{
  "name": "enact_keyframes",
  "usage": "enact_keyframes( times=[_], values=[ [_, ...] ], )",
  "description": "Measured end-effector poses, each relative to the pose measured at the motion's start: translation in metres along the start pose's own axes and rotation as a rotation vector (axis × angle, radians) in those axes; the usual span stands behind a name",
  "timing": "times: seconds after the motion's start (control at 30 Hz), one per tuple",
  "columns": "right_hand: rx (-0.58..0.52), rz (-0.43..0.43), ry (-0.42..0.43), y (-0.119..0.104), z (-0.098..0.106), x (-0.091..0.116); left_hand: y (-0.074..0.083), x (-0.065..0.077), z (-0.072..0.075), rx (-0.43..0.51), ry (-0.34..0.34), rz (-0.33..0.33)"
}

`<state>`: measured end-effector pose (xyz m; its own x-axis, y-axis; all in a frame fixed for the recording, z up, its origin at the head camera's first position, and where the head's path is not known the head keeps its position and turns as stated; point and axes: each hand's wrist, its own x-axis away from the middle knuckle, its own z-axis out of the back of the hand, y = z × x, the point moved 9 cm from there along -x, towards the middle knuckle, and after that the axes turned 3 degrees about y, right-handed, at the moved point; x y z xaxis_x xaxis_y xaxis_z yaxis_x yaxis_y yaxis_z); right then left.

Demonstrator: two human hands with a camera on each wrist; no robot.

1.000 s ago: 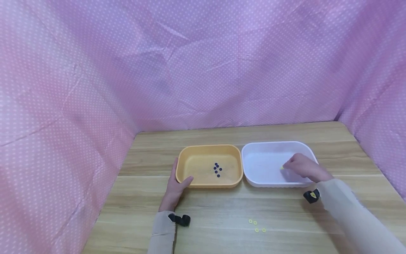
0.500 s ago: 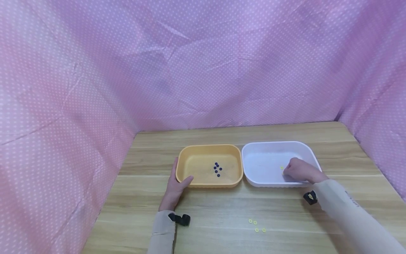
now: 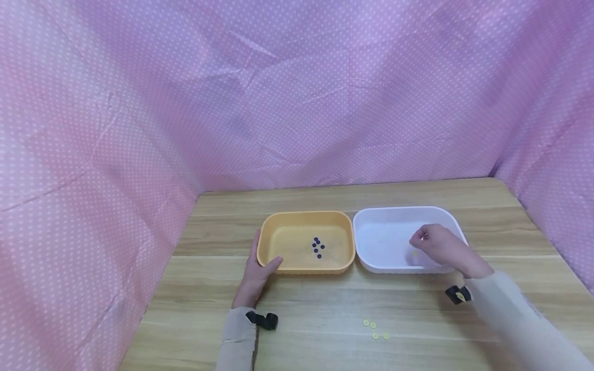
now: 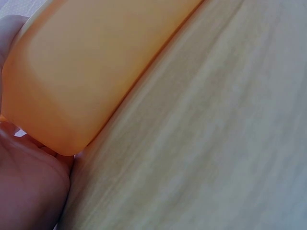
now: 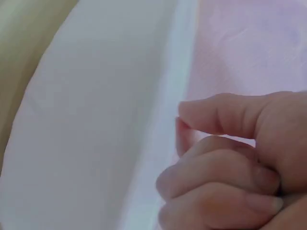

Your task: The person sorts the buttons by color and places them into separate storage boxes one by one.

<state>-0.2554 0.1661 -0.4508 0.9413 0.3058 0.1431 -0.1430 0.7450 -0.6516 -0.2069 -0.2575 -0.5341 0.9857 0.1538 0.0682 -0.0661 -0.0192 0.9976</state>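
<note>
My left hand (image 3: 255, 274) holds the left end of the orange tray (image 3: 297, 270), its thumb over the near rim and its fingers along the outer side. The orange wall also fills the upper left of the left wrist view. Several small dark blue pieces (image 3: 316, 251) lie inside that tray. My right hand (image 3: 441, 248) is over the white tray (image 3: 380, 269), thumb and index fingertips close together, the other fingers curled. I cannot tell whether anything small is between them. One small yellow ring (image 3: 415, 253) shows on the white tray's floor below the hand.
Several yellow rings (image 3: 373, 325) lie on the wooden table (image 3: 315, 314) in front of the trays. The two trays stand side by side, rims close. Pink dotted cloth (image 3: 325, 129) hangs behind the table and along both sides.
My right hand shifts slightly toward me in the white tray, then rises. A second yellow ring visible half a second ago no longer shows near its fingertips. My left hand stays put.
</note>
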Motion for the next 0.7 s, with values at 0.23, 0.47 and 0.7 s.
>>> enact_keyframes(
  times=[0.23,0.47,0.7],
  values=[
    [-0.1,0.193,-0.035,-0.061,-0.029,0.038,0.0,0.0,-0.001,0.012,-0.004,0.038],
    [0.05,0.358,-0.168,-0.084,-0.1,0.076,0.018,0.007,-0.006,0.0,-0.017,0.055],
    [0.113,0.362,-0.204,-0.074,-0.129,0.082,0.024,0.009,-0.008,-0.009,-0.02,0.049]
  ],
)
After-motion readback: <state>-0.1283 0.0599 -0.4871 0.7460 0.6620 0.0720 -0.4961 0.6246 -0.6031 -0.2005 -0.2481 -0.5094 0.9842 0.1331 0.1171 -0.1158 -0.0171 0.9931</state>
